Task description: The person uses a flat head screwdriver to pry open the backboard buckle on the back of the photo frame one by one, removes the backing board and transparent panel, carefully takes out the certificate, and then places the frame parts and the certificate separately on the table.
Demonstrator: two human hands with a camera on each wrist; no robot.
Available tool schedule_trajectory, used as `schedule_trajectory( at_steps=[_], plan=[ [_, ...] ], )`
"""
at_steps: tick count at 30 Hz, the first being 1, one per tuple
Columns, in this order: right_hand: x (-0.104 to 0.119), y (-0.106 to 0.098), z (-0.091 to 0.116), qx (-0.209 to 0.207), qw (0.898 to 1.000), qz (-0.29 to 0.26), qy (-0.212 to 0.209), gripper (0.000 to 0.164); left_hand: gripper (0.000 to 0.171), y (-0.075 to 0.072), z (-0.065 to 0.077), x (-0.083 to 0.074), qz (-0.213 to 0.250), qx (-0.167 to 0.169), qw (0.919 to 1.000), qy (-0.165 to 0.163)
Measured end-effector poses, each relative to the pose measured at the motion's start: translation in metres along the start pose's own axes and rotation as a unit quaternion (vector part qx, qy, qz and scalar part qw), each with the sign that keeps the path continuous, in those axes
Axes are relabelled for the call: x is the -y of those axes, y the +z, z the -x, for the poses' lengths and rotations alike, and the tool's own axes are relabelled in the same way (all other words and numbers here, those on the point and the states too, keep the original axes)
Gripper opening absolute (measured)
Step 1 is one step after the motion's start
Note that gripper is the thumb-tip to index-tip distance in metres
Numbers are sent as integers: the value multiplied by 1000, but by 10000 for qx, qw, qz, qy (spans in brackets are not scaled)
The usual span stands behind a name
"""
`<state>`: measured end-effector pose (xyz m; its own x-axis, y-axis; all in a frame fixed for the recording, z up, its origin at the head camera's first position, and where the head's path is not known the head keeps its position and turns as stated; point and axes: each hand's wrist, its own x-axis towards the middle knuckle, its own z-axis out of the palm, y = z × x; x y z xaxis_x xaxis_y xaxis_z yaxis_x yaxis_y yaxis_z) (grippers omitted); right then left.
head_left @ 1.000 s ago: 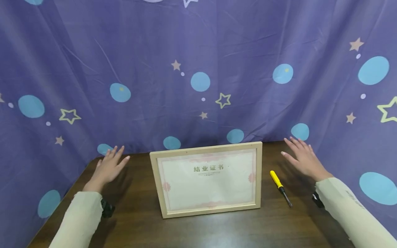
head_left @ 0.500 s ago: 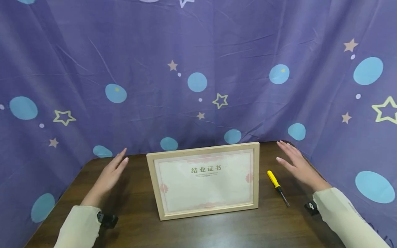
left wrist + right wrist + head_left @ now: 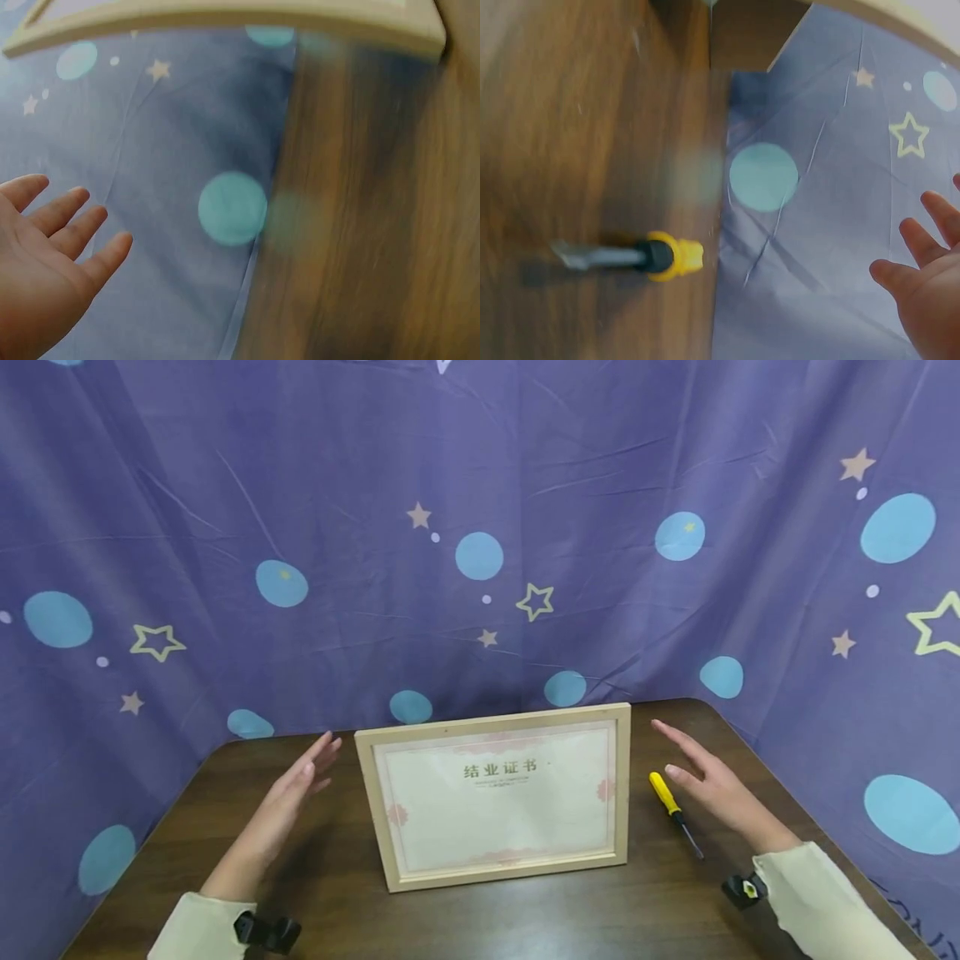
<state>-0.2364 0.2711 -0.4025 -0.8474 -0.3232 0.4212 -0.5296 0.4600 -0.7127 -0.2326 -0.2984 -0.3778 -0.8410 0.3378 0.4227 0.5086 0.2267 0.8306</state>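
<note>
"Around you?"
"A brown wooden table (image 3: 555, 914), a starry purple curtain (image 3: 337, 468) from ten o'clock to two."
"Your hands?"
"Fingers outstretched, flanking the frame (image 3: 501, 827) standing on the table: my left hand (image 3: 295, 787) at nine, my right hand (image 3: 714, 783) at three, past the yellow screwdriver (image 3: 666, 795)."

Left hand (image 3: 294, 783) and right hand (image 3: 712, 782) stretch forward, well apart, fingers (image 3: 63, 211) loosely extended, palms (image 3: 34, 281) apparently turned inward.
</note>
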Motion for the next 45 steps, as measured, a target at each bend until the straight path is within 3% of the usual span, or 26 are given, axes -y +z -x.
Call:
schedule_trajectory(
  at_steps=[5, 8, 14, 21, 27, 31, 34, 39, 45],
  plan=[
    [3, 12, 1, 73, 9985, -477, -260, 59, 47, 12, 5, -3, 403, 255, 9988, 77],
    [4, 19, 2, 173, 9951, -952, -189, 57, 47, 17, 8, -5, 613, 318, 9976, -17],
    [7, 30, 7, 365, 9850, -1625, 461, 49, 48, 26, 13, -5, 1364, 551, 9887, -300],
    [16, 41, 7, 201, 9770, -1863, 1018, 44, 48, 31, 18, -1, 2015, 748, 9742, -693],
    [21, 47, 8, 50, 9716, -2084, 1117, 37, 52, 37, 22, 4, 2185, 939, 9648, -1125],
    [17, 51, 8, -27, 9613, -2530, 1088, 30, 52, 40, 22, 8, 2140, 1003, 9624, -1335],
    [13, 54, 6, -101, 9494, -2934, 1119, 19, 46, 42, 22, 9, 2313, 1059, 9583, -1302],
    [12, 59, 6, -329, 9346, -3156, 1609, 18, 33, 44, 19, 10, 2668, 1188, 9488, -1201],
    [13, 59, 6, -444, 9299, -2957, 2140, 8, 34, 46, 18, 13, 2606, 1002, 9475, -1557]
  ],
)
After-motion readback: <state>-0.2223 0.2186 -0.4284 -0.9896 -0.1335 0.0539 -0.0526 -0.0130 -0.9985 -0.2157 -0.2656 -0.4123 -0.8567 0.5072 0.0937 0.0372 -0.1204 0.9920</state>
